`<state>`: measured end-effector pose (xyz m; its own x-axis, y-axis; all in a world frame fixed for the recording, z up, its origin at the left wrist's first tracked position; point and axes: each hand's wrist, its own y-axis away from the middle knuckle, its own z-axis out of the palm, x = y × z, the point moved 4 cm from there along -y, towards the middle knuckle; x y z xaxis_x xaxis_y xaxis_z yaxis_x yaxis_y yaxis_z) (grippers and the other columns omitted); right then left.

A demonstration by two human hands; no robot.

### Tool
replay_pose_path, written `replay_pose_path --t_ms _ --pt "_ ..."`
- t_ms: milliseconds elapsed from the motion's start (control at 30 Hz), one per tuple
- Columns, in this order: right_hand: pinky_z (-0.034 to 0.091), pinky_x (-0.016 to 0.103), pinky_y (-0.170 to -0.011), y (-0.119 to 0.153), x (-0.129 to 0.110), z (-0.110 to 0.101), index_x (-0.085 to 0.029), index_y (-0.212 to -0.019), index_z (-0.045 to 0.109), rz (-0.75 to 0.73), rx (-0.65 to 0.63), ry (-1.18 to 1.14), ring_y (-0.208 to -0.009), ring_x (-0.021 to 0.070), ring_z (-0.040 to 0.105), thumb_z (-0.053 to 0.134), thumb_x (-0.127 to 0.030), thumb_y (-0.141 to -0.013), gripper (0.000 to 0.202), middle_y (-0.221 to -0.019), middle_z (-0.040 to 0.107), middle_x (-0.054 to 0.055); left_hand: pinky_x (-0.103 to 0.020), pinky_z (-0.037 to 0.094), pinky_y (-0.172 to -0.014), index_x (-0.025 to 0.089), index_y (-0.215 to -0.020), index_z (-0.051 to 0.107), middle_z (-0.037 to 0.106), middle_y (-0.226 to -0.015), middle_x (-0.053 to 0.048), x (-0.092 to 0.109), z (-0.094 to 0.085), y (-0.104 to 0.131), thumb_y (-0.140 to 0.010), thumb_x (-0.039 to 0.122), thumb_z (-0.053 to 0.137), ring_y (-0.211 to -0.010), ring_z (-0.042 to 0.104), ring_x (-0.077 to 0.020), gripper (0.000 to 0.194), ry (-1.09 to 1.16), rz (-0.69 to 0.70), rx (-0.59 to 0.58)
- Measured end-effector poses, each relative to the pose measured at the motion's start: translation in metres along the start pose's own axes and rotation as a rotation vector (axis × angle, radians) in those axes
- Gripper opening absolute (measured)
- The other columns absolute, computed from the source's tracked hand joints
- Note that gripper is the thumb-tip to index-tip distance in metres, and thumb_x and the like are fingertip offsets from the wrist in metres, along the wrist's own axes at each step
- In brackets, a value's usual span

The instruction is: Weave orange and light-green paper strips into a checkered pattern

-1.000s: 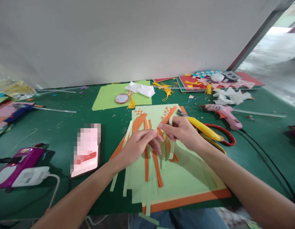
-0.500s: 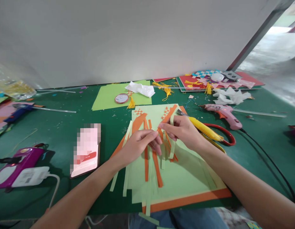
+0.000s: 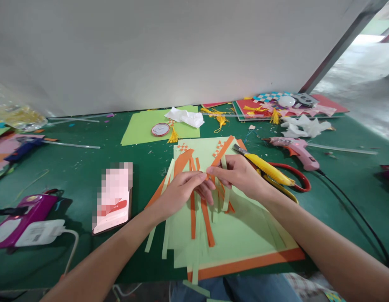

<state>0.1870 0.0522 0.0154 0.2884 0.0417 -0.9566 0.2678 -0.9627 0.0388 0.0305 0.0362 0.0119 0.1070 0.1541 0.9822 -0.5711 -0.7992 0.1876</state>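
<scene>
L hand (image 3: 183, 186) & R hand (image 3: 241, 171) above green sheets (image 3: 251, 235), grips pinched closed on orange strip (image 3: 223, 152); best w/ light tension, edges aligned, no creasing

Far side closed off by a plain, pale grey wall (image 3: 169, 54); the counter (image 3: 71, 172) is set against its foot. Counter top coloured dark green, spread across nearly the full width. Wall bordered at right by a slanted, darker grey edge strip (image 3: 342, 47). Beyond it, a greyish, glossy floor (image 3: 364, 67) is seen, blurred and streaked with reflections. Brightest light shown at far right; wall more dimly lit, shaded unevenly. Space below the counter's near edge left in shadow.
</scene>
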Motion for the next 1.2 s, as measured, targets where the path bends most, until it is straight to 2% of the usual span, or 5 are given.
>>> replay_pose_path --t_ms 300,1200 --pt "0.029 0.024 -0.044 -0.0005 -0.0001 0.0002 -0.019 -0.050 0.043 -0.015 0.025 -0.001 -0.043 0.0070 0.036 0.068 -0.052 -0.077 0.050 -0.042 0.043 -0.006 -0.029 0.051 -0.072 0.013 -0.083 0.067 0.073 -0.066 -0.006 -0.0007 -0.0005 -0.0007 -0.098 0.034 0.041 -0.066 0.070 -0.0181 0.036 -0.021 0.005 0.003" --pt "0.027 0.024 -0.044 -0.0004 -0.0052 0.0037 -0.018 -0.049 0.043 -0.018 0.034 -0.034 -0.042 0.0059 0.035 0.071 -0.044 -0.078 0.048 -0.042 0.040 -0.007 -0.027 0.050 -0.071 0.013 -0.085 0.067 0.073 -0.068 -0.004 -0.0023 -0.0008 -0.0008 -0.100 0.034 0.042 -0.065 0.069 -0.0164 0.035 -0.021 0.014 -0.019"
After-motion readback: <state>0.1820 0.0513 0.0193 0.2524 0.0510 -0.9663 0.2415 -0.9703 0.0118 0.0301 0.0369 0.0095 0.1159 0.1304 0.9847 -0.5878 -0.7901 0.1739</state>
